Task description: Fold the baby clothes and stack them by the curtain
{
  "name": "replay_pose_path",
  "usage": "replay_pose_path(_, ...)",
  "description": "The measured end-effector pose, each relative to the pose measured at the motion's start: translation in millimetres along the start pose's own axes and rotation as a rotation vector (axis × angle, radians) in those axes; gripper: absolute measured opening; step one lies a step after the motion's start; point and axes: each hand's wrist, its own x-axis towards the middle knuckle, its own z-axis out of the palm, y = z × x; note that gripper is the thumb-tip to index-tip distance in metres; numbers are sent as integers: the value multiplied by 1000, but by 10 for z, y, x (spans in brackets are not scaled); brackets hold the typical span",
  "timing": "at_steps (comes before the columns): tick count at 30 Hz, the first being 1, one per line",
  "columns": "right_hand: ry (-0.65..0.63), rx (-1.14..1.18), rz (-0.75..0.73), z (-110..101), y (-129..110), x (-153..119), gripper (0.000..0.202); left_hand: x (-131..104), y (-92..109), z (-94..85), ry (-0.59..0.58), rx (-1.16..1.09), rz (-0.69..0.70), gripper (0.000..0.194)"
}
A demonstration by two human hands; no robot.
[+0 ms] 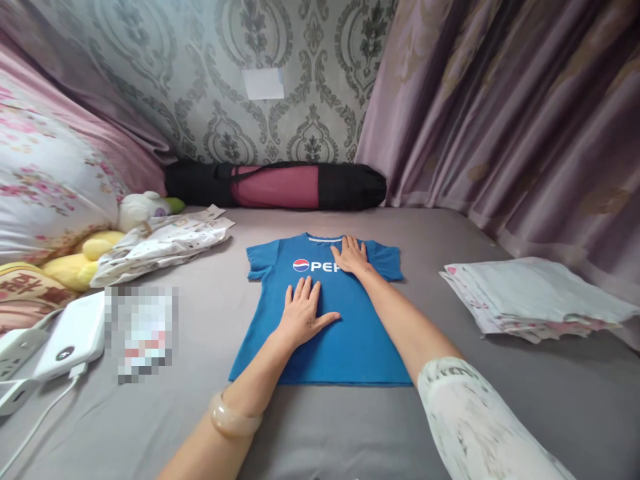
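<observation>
Under right hand [351, 255]: part-hidden shirt lettering [326, 267].

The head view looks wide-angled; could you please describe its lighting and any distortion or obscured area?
Head view: soft light, without hard shadows on the blue shirt; a mosaic patch hides detail beside the white device; shapes look stretched toward the edges, as at the right-hand curtain.

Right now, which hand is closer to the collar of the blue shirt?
Right. The right hand lies on the blue shirt, its fingers up beside the collar. The left hand lies lower on the shirt's front, below the round logo.
</observation>
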Motion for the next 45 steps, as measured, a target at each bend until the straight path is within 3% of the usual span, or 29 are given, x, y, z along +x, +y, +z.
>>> replay_pose_path(3,31,-30,4,-35,-128,-41,70,15,-4,-25,60,11,-75,77)
replay_pose_path(6,68,-29,-232,-29,-399,-146,65,27,-20,-51,146,74,-203,63)
replay_pose_path(9,-98,18,-515,27,-676,-239,64,27,-38,-58,122,92,-291,67)
replay_pose_path(12,-175,25,-580,81,-836,-233,63,23,-42,-49,79,62,-348,72)
replay_pose_path(23,-140,-38,-366,130,-926,169,67,26,-37,3,94,13,-406,75)
replay_pose_path(28,-92,-4,-348,202,-940,223,66,34,-54,9,110,14,-396,74)
replay_pose_path(31,-131,48,-356,172,-921,231,66,30,-62,-27,77,9,-401,75)
replay_pose_path(34,-107,123,-323,87,-825,188,67,26,-66,-52,64,6,-403,75)
replay_pose_path(38,31,77,-97,-4,-549,52,67,26,-56,-33,112,21,-377,77)
replay_pose_path(41,24,15,48,-4,-326,-39,69,27,-38,-5,120,31,-326,80)
replay_pose_path(45,-11,7,80,45,-183,-75,72,25,-29,18,96,43,-274,82)
